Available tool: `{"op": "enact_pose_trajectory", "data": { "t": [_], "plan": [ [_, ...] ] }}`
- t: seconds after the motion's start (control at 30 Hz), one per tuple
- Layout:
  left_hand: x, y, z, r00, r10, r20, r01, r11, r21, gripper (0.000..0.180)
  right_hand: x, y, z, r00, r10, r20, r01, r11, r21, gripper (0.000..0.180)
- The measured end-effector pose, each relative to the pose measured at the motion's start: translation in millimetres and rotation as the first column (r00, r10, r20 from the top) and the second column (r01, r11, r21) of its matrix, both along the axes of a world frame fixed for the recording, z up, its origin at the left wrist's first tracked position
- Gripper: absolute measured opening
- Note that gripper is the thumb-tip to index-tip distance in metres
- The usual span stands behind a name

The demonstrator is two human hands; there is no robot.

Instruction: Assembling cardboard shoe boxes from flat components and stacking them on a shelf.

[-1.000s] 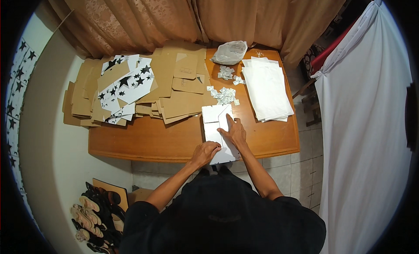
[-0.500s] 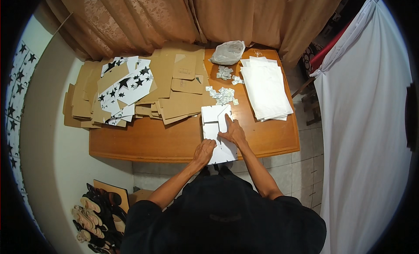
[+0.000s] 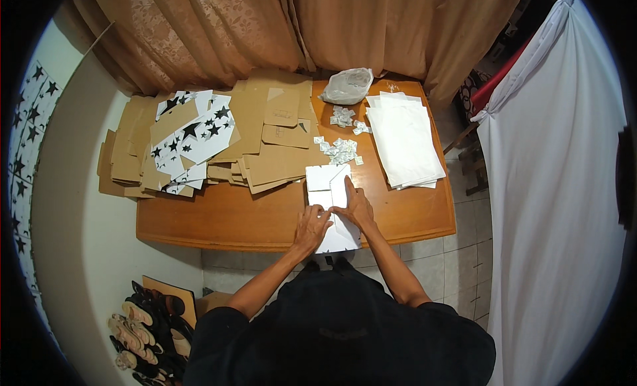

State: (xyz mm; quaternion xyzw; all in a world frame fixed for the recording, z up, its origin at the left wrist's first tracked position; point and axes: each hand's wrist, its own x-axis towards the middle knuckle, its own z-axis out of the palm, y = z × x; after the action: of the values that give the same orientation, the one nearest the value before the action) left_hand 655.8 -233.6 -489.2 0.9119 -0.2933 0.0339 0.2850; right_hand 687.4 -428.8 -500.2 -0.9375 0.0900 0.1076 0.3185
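A flat white folded piece with overlapping flaps (image 3: 342, 236) lies at the table's front edge, its near end reaching past the edge. Small dark marks show along its border. My left hand (image 3: 310, 228) rests on its left side, fingers slightly bent and a little apart, tips on a flap. On the right half lies my right hand (image 3: 358, 210), open, with the forefinger stretched along a flap seam and the thumb pointing left. The right thumb nearly meets the left fingertips at the middle. Just beyond the piece is a pile of small, pale square packets (image 3: 340, 151).
Brown cardboard sheets (image 3: 279, 160) cover the table's left side, with star-printed white pieces (image 3: 206, 134) on top. A stack of white sheets (image 3: 406, 144) lies right. A translucent plastic bag (image 3: 348, 86) sits at the back. Shoes (image 3: 142, 333) stand lower left.
My left hand has shifted up and slightly right over the white folded piece, its fingers now less curled. The right hand stays in nearly the same place on it.
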Motion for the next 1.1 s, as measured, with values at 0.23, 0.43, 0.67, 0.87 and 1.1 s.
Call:
{"op": "enact_pose_trajectory", "data": {
  "t": [0.23,0.43,0.67,0.87,1.1],
  "plan": [
    [25,4,-36,0.810,0.366,-0.457,-0.492,0.850,-0.190,0.058,-5,-17,-29,0.983,-0.129,0.132,0.103,0.977,0.185,0.122],
    [36,12,-79,0.633,0.170,-0.755,-0.556,0.779,-0.290,0.075,-2,-10,0,0.990,-0.141,0.027,0.132,0.970,0.206,0.109],
    [43,-3,-43,0.834,0.120,-0.539,-0.376,0.838,-0.395,0.090,8,-12,-23,0.981,-0.174,0.082,0.161,0.976,0.148,0.085],
    [39,-4,-44,0.817,0.167,-0.552,-0.376,0.880,-0.291,0.087,11,-8,-14,0.990,-0.128,0.052,0.117,0.978,0.172,0.073],
    [39,-4,-17,0.856,0.157,-0.493,-0.430,0.748,-0.507,0.079,3,-14,23,0.976,-0.166,0.144,0.124,0.957,0.261,0.072]
  ]
}}
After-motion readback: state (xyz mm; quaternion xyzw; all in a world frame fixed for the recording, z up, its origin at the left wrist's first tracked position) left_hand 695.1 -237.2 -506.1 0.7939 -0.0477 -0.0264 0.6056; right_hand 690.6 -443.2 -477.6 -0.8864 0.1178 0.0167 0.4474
